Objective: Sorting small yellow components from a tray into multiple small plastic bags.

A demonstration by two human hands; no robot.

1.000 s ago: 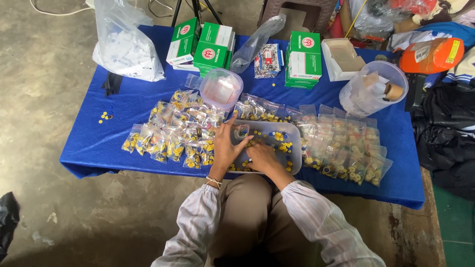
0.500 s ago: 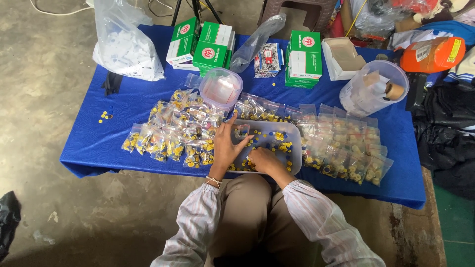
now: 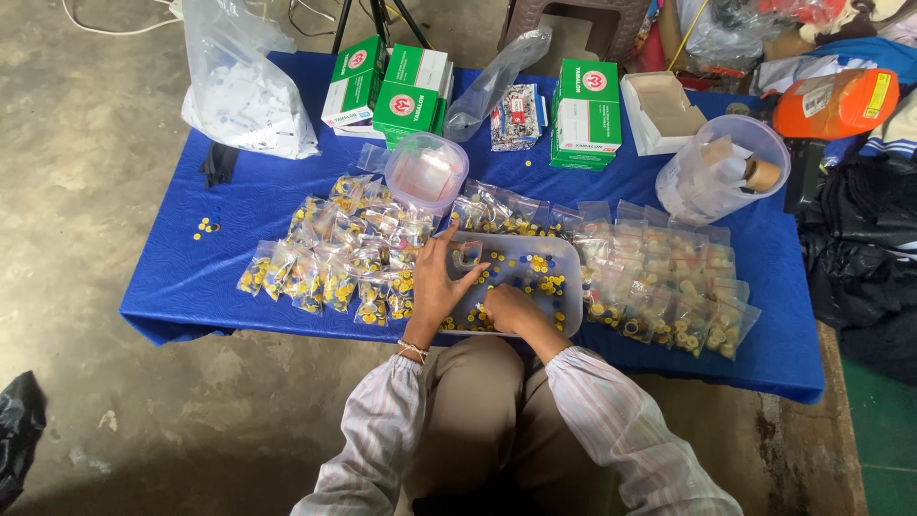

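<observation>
Picking with bunched right-hand point(image 3: 508, 308) fingertips among small yellow and blue plastic caps point(image 3: 543, 277) lying loose in a shallow grey rectangular plastic tray point(image 3: 569, 287) at the near edge of the table; impossible to tell whether a cap is already pinched between those fingertips. Resting just to the left, the left hand point(image 3: 437, 287), fingers spread and thumb raised, seemingly propping a small clear plastic bag point(image 3: 467, 253) over the tray's left end, though too small to be certain of the hold. Showing at the left wrist, a thin bracelet; covering both forearms, pale striped sleeves.

Lying left of the tray, a dense spread of small clear bags filled with yellow caps point(image 3: 330, 258), already packed by the look of them. Lying right of the tray, a second spread of filled clear bags point(image 3: 669, 287), reaching toward the table's right end. Remaining in the tray, a fair scatter of loose caps, so apparently well along with the bagging but not finished.

Standing just beyond the tray, a round clear plastic tub point(image 3: 425, 172) holding what look like empty bags. Stacked along the far edge, green and white cardboard boxes point(image 3: 585, 113), with a large clear bag of white pieces point(image 3: 244, 91) at far left and a tall clear bucket point(image 3: 726, 172) at far right. Covering everything beneath, a bright blue tablecloth point(image 3: 239, 191), with a few stray yellow caps point(image 3: 203, 227) lying near its left edge.
</observation>
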